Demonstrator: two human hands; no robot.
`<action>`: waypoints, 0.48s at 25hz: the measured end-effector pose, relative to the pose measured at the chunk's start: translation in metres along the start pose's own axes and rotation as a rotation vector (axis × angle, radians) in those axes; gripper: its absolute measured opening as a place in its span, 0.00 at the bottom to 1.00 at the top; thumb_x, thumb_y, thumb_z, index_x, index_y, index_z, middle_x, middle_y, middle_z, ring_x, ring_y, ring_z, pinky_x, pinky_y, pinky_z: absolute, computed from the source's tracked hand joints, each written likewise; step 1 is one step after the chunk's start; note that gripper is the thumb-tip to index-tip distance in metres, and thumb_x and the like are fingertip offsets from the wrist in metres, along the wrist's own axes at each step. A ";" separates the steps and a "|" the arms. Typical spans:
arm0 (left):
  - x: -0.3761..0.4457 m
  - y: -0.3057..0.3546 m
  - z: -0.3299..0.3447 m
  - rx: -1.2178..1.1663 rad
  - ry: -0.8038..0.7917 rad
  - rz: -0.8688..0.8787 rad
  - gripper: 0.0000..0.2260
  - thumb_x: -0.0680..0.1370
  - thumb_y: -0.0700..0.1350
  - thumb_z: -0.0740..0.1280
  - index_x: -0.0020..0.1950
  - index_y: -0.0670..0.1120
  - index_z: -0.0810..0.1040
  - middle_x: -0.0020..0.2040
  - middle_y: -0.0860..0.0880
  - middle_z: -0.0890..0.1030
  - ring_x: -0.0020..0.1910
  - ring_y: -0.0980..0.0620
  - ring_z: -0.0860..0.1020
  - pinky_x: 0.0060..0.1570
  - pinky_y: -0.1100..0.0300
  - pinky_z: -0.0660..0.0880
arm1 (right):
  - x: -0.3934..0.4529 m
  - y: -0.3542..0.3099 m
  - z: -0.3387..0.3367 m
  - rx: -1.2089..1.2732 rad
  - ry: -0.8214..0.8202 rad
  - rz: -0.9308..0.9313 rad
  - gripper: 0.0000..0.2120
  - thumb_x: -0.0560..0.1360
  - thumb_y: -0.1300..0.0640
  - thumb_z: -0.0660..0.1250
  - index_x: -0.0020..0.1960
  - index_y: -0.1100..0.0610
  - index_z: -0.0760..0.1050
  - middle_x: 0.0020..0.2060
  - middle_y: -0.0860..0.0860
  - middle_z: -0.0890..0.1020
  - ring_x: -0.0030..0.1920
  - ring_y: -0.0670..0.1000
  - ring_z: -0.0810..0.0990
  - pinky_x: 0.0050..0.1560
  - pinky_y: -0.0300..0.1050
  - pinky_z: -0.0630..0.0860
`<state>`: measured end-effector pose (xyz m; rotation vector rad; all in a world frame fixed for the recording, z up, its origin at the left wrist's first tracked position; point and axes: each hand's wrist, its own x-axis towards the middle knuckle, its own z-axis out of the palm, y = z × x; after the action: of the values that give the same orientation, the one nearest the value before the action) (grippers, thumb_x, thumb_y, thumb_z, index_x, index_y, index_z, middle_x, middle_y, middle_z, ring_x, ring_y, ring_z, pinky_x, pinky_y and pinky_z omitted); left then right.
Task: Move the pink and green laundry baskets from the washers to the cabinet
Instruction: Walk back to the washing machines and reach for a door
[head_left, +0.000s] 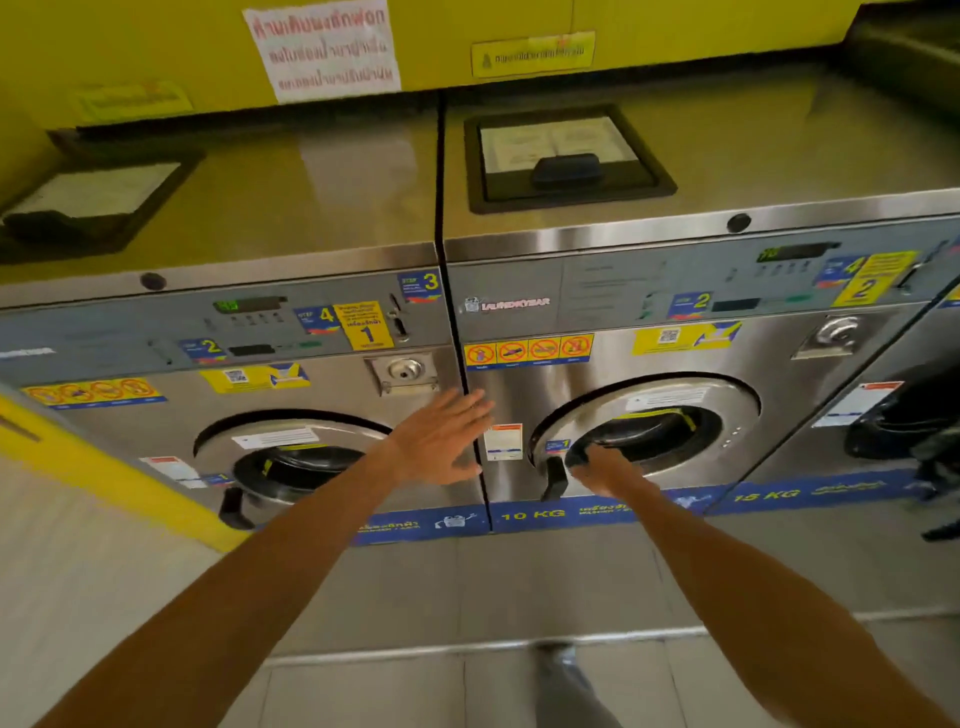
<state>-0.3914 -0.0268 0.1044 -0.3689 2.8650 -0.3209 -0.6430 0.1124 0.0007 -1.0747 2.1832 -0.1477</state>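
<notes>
Two steel front-loading washers stand side by side, the left washer (218, 395) and the right washer (675, 332). No pink or green laundry basket is in view. My left hand (441, 441) is flat, fingers apart, near the seam between the two machines. My right hand (602, 467) is curled on the left edge of the right washer's round door (644, 421), just above its black handle (555, 480). Both doors look closed.
A yellow wall with paper notices (322, 47) rises behind the machines. Black detergent lids (563, 156) sit on the washer tops. A third machine (904, 410) stands at the right. A yellow rail (104, 462) runs at the left. The floor is grey tile.
</notes>
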 end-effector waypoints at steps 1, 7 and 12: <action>0.013 -0.002 0.002 0.064 0.000 0.054 0.37 0.77 0.66 0.53 0.78 0.43 0.60 0.79 0.42 0.59 0.79 0.43 0.53 0.77 0.43 0.46 | 0.015 0.002 0.009 0.020 -0.025 0.020 0.19 0.78 0.49 0.62 0.60 0.62 0.71 0.56 0.62 0.79 0.54 0.61 0.79 0.57 0.51 0.74; 0.049 -0.017 0.002 0.324 -0.006 0.029 0.37 0.77 0.58 0.59 0.80 0.40 0.53 0.80 0.38 0.49 0.80 0.39 0.45 0.76 0.38 0.41 | 0.083 0.006 0.075 0.164 -0.041 0.083 0.21 0.79 0.58 0.61 0.69 0.67 0.67 0.62 0.66 0.77 0.62 0.65 0.77 0.60 0.55 0.73; 0.048 -0.024 0.010 0.419 -0.047 0.011 0.39 0.78 0.58 0.58 0.80 0.39 0.46 0.80 0.40 0.43 0.80 0.41 0.42 0.77 0.41 0.39 | 0.092 0.000 0.083 0.228 0.001 0.116 0.19 0.79 0.61 0.62 0.68 0.67 0.68 0.61 0.65 0.78 0.62 0.64 0.77 0.60 0.54 0.74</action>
<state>-0.4290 -0.0648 0.0916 -0.2744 2.6580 -0.8752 -0.6295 0.0609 -0.1108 -0.8192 2.1618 -0.3361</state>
